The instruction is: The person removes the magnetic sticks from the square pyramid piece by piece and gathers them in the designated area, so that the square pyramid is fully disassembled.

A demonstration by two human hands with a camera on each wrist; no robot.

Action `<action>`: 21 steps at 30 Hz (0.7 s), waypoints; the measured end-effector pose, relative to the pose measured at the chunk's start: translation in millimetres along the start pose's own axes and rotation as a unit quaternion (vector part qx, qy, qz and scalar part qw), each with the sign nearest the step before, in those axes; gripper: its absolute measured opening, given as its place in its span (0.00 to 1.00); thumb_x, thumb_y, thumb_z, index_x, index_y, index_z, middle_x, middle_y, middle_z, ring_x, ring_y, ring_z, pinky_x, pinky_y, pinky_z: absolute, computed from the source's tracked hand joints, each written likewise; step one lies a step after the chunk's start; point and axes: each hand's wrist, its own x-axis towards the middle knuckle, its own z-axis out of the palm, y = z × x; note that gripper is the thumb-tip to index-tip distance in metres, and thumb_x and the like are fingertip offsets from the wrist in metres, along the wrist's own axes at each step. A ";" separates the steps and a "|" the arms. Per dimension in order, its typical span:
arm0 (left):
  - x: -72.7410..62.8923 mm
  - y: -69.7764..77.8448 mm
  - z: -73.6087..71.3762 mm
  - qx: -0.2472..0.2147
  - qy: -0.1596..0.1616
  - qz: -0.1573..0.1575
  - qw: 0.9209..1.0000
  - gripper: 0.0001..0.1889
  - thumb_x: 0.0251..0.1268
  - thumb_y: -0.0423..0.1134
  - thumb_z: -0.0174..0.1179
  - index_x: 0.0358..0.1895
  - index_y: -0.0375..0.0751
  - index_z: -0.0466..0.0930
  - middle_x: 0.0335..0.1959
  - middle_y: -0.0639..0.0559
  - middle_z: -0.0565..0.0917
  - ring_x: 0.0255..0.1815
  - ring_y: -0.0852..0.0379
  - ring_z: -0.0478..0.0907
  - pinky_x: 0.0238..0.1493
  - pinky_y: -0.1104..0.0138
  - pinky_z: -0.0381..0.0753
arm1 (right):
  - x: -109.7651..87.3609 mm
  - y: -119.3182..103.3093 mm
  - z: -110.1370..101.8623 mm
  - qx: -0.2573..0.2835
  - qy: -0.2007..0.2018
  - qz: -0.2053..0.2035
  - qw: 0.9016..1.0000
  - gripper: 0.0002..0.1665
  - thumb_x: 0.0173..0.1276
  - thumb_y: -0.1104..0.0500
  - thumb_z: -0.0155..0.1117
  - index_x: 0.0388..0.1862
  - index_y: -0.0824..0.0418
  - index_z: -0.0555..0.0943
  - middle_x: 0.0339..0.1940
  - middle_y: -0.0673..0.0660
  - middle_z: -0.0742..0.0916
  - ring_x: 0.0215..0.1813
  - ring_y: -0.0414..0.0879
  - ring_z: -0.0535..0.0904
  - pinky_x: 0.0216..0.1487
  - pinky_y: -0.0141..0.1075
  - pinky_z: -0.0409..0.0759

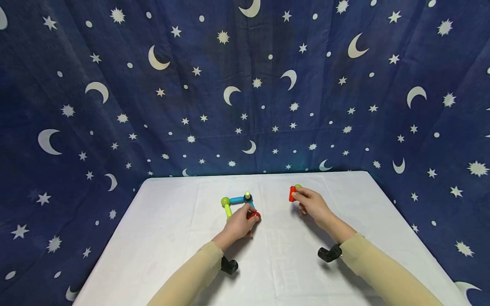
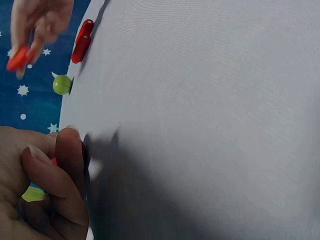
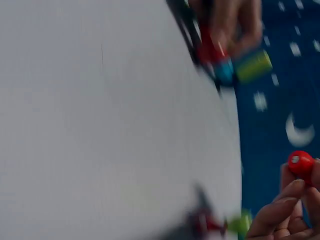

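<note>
My left hand pinches a red ball at the near right corner of a frame of toy magnetic rods and balls. The frame has a green ball, a blue rod, a dark blue ball and a yellow-green rod; its near side is hidden under the left hand. Another yellow-green rod sticks up from the blue ball. Off to the right, my right hand holds a red magnetic rod between thumb and fingers, above the table; its metallic end shows in the right wrist view.
Behind the right hand lies a loose green ball. Two red rods rest on the white cloth near it in the left wrist view. A dark blue curtain with moons and stars stands along the back edge of the white table.
</note>
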 end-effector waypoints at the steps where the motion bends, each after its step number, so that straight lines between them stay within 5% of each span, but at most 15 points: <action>1: -0.5 -0.6 -0.7 0.001 -0.003 0.002 1.000 0.12 0.75 0.41 0.63 0.54 0.43 0.74 0.45 0.43 0.81 0.17 0.58 0.80 0.20 0.65 0.81 | 0.1 1.2 -13.5 -0.024 0.010 0.001 1.000 0.32 0.78 0.50 0.63 0.73 0.66 0.72 0.45 0.61 0.83 0.33 0.48 0.73 0.31 0.38 0.73; 9: -3.7 -5.6 -7.3 -0.013 -0.042 0.010 0.999 0.11 0.75 0.41 0.61 0.54 0.45 0.75 0.38 0.52 0.81 0.18 0.55 0.81 0.22 0.63 0.81 | -4.9 28.3 -86.6 -0.208 0.038 0.053 0.976 0.31 0.78 0.52 0.61 0.68 0.73 0.72 0.37 0.61 0.84 0.33 0.51 0.76 0.31 0.41 0.75; 21: -11.9 -9.7 -15.9 -0.020 -0.070 0.022 0.997 0.09 0.75 0.42 0.60 0.54 0.50 0.77 0.41 0.53 0.81 0.20 0.54 0.81 0.23 0.61 0.81 | -1.6 48.9 -91.2 -0.254 0.030 0.055 0.965 0.28 0.76 0.54 0.62 0.63 0.75 0.76 0.43 0.62 0.84 0.39 0.51 0.76 0.35 0.38 0.77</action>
